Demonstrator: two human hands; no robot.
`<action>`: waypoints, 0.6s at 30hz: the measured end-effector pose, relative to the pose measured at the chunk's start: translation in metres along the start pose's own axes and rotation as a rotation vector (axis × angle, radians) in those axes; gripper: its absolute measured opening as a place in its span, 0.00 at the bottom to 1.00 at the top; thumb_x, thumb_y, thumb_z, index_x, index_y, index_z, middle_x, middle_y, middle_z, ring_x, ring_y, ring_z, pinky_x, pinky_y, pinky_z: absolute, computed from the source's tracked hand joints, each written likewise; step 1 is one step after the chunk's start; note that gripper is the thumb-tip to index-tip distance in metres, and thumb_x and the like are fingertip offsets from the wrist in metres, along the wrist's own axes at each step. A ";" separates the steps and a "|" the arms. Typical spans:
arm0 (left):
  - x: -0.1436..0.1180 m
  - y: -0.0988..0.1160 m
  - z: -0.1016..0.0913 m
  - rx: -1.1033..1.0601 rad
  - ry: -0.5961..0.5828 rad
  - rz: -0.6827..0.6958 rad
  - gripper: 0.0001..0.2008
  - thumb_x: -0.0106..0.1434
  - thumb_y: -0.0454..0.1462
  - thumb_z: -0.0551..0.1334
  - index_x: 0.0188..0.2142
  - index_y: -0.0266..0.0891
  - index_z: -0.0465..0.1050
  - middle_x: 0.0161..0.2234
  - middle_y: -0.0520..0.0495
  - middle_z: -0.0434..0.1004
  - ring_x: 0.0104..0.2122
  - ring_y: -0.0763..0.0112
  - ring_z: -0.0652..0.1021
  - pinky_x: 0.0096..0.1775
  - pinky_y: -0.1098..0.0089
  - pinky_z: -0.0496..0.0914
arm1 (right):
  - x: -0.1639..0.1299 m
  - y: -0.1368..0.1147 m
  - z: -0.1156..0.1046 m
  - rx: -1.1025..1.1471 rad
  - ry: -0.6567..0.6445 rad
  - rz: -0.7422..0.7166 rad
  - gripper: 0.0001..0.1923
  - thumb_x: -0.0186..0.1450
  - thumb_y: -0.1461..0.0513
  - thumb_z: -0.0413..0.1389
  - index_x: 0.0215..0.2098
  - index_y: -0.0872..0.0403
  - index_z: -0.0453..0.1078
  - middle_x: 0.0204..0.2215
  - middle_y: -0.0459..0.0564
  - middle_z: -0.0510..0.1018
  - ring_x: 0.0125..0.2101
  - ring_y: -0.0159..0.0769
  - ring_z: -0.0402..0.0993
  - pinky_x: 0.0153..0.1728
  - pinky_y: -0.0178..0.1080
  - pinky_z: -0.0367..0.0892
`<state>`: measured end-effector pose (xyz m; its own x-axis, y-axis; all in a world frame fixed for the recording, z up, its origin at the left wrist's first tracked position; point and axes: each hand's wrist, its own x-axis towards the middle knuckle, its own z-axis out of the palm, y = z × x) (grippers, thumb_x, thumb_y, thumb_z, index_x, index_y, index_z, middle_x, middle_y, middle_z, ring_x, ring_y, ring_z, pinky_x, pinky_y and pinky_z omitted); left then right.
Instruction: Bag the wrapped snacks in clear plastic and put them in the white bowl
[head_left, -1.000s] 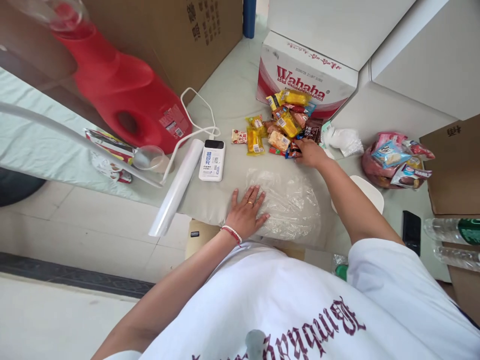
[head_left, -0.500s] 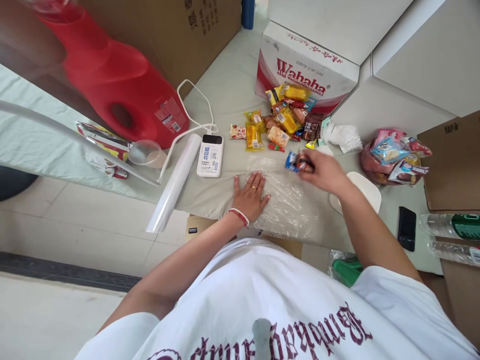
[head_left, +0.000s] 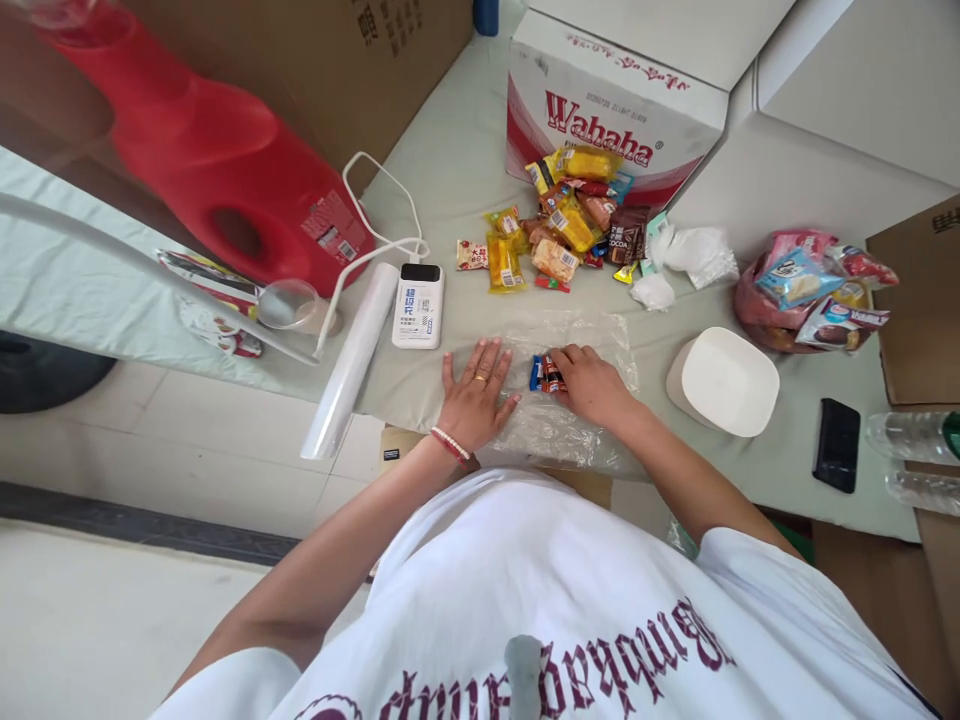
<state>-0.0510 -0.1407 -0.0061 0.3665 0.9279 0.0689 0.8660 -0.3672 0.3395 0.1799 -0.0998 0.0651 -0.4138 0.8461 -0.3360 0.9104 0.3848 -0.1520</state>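
Observation:
A sheet of clear plastic film (head_left: 592, 425) lies spread at the table's front edge. My left hand (head_left: 474, 398) rests flat at its left side, fingers spread and holding nothing. Over the film, my right hand (head_left: 596, 388) has its fingers closed on a small blue and red wrapped snack (head_left: 549, 374); part of the wrapper is hidden under the fingers. Beyond both hands is a pile of wrapped snacks (head_left: 574, 228) in yellow, brown and red packaging, against a Wahaba carton (head_left: 600, 110).
A roll of clear film (head_left: 352, 360) and a white power bank (head_left: 418, 308) with a cable lie left, near a big red jug (head_left: 247, 190). To the right are a white square container (head_left: 727, 385), a pink bowl of snacks (head_left: 765, 310), a black phone (head_left: 836, 445) and plastic bottles (head_left: 911, 437).
My right hand has carried the wrapped snack down and left onto the film, closer to my left hand. My left hand stays flat. The camera view has shifted slightly.

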 end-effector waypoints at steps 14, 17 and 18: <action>-0.029 -0.050 -0.018 -0.082 -0.277 0.504 0.30 0.68 0.52 0.62 0.67 0.48 0.68 0.73 0.34 0.59 0.71 0.43 0.63 0.70 0.36 0.45 | -0.131 0.040 0.097 0.282 0.268 -0.290 0.21 0.69 0.64 0.60 0.61 0.51 0.73 0.65 0.62 0.70 0.68 0.54 0.60 0.64 0.63 0.65; -0.020 -0.046 -0.023 -0.057 -0.235 0.386 0.36 0.66 0.59 0.61 0.68 0.49 0.67 0.75 0.34 0.53 0.68 0.41 0.67 0.66 0.38 0.54 | -0.125 0.047 0.099 0.392 0.348 -0.301 0.12 0.73 0.63 0.55 0.51 0.50 0.78 0.60 0.59 0.75 0.61 0.48 0.71 0.59 0.57 0.71; -0.015 -0.044 -0.026 -0.042 -0.224 0.333 0.37 0.66 0.60 0.59 0.69 0.49 0.65 0.75 0.35 0.51 0.67 0.41 0.68 0.64 0.39 0.58 | -0.121 0.050 0.093 0.440 0.366 -0.314 0.11 0.74 0.62 0.54 0.49 0.49 0.78 0.59 0.58 0.76 0.58 0.46 0.74 0.57 0.54 0.73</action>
<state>-0.1033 -0.1372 0.0019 0.6935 0.7200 -0.0232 0.6746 -0.6378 0.3718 0.2753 -0.2179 0.0115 -0.5626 0.8189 0.1132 0.6291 0.5129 -0.5841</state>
